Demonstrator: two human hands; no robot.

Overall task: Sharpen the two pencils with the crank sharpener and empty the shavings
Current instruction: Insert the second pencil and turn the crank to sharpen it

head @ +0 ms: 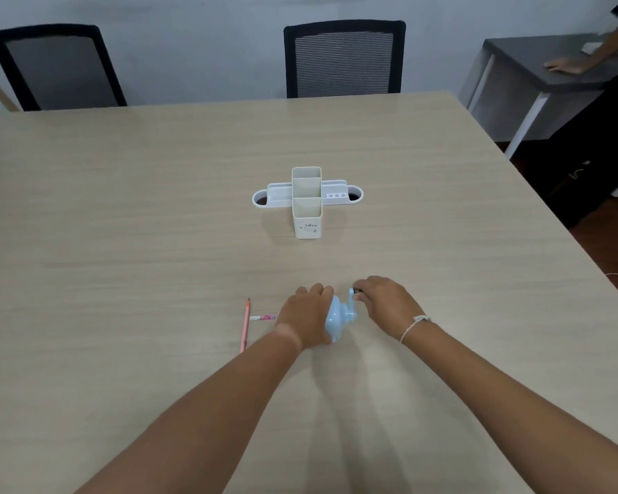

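L hand [307, 315] gripping sharpener [336, 320], hiding its front, R hand [382, 301] fingers pinching crank [352, 297]

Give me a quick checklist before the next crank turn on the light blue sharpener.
1. Left hand steadies the light blue plastic crank sharpener: ok.
2. Right hand pinches the crank handle: ok.
3. Pink printed pencil seated in the sharpener: cannot tell, the left hand hides the inlet.
4. Plain pink pencil out of the way, apart from the left hand: ok.
5. White plastic desk organiser clear of the crank: ok.
6. Shavings drawer level: cannot tell.
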